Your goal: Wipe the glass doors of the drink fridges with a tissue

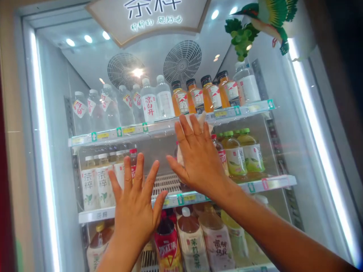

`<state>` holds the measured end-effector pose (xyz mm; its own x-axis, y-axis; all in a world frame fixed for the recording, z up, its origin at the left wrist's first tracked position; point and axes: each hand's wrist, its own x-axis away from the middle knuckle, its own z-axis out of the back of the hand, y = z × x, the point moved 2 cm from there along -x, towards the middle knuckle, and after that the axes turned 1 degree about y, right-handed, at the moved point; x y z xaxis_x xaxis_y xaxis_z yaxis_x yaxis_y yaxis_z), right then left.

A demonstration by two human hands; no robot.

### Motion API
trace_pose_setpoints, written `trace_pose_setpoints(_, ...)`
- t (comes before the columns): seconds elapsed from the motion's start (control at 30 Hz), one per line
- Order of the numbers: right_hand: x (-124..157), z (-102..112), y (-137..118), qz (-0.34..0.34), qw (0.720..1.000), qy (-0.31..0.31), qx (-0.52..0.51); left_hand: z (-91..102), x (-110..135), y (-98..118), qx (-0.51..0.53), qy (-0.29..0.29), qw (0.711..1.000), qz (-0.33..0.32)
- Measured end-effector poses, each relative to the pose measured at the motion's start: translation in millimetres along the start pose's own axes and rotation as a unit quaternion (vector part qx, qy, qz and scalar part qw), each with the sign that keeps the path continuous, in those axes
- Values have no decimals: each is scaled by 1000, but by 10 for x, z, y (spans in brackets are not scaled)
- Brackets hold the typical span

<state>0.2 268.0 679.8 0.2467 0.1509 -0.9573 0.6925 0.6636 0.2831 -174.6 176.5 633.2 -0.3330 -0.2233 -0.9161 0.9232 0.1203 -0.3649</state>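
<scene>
My left hand [135,206] is raised with its fingers spread, palm toward the glass front [160,149] of a lit drinks cooler. Nothing shows in it. Higher and to the right, my right hand [200,160] lies flat over a pale cloth [209,121], pressing it toward the glass with outstretched fingers. Edges of the cloth stick out above the fingertips and beside the thumb; the rest is hidden under the palm. Behind the left hand stand white-labelled tea bottles [102,181]. Green-capped bottles [235,155] are just right of the right hand.
Clear water bottles [149,100] and orange drinks [211,92] line the upper shelf [170,124]. Larger tea bottles [193,241] fill the bottom. Light strips [42,151] run down both sides. A sign [153,19] and a bird decoration [269,19] are at the top.
</scene>
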Motion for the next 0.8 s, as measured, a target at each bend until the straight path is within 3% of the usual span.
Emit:
trace_pose_setpoints(0.2, 94, -187, -533, -54, 998, -3, -18, 52, 165, -361, 43, -4, 998, 54)
trace_pose_setpoints(0.33, -54, -280, -728, -61, 998, 17, -17, 89, 240, -495, 53, -1, 997, 59)
trace_pose_setpoints(0.57, 204, -333, -1083, -58, 998, -13, 14, 175, 386, -501, 62, 4, 997, 50)
trace_pose_setpoints(0.7, 200, -337, -1082, -73, 997, -9, 27, 154, 408, -460, 69, 39, 995, 63)
trace_pose_setpoints(0.8, 376, -290, -1074, -81, 996, -22, 21, 116, 421, -431, 80, 35, 994, 70)
